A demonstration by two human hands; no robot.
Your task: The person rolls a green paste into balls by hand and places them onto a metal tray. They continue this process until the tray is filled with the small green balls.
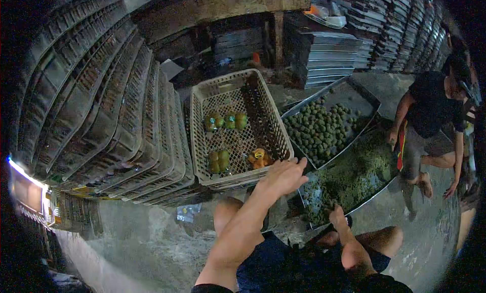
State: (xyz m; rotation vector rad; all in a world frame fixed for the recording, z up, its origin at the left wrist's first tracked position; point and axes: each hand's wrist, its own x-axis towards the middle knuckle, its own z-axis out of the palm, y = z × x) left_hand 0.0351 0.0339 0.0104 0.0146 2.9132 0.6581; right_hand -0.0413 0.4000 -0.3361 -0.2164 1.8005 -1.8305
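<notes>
No text readable. Yellow label [259,153] on orange pack [261,164]: print too small. Pale labels [212,122] on green packs [241,121]: illegible.

The left hand [284,179] is by a crate [230,142] (packs [219,162] inside).

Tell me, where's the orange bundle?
In the head view, the orange bundle sits in the crate, toward its near right corner, between a green bundle and the left hand.

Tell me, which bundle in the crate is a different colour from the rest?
The orange bundle, in the near right corner of the crate, closest to the person's left hand. The other three bundles look green.
</notes>
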